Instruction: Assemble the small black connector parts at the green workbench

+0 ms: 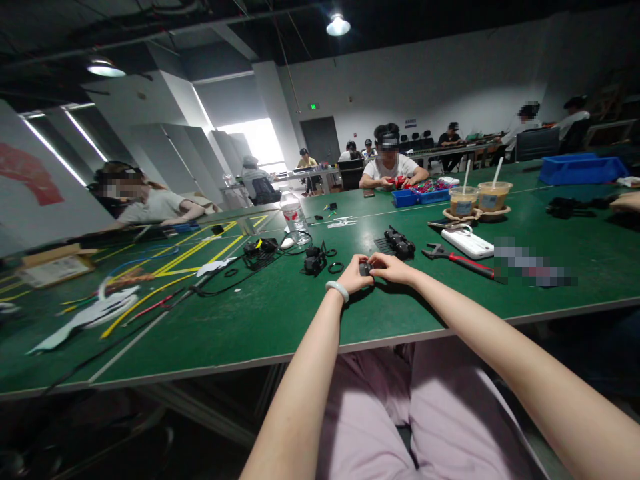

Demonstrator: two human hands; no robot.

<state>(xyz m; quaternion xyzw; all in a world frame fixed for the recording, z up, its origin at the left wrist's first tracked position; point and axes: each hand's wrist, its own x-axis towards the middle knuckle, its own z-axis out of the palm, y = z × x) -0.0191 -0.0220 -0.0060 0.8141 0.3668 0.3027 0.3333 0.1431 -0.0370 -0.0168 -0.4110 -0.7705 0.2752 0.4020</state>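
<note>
Between my two hands, just above the green table [280,327], is a small dark grey part [366,269], mostly covered by my fingers, so its kind does not show. My left hand [354,275], below a pale bangle [337,291], grips it from the left. The fingers of my right hand [391,269] close on its other side. Left of my hands lie a black ring [335,267] and a black device [315,260]. Beyond them a finned black device [397,243] rests on the tabletop.
Red-handled pliers [465,262], a white power bank [467,243] and two drink cups [494,196] stand to the right. A water bottle [295,219] is ahead, loose cables [130,307] lie left. Across the table a person [393,167] handles red items by a blue tray [433,195].
</note>
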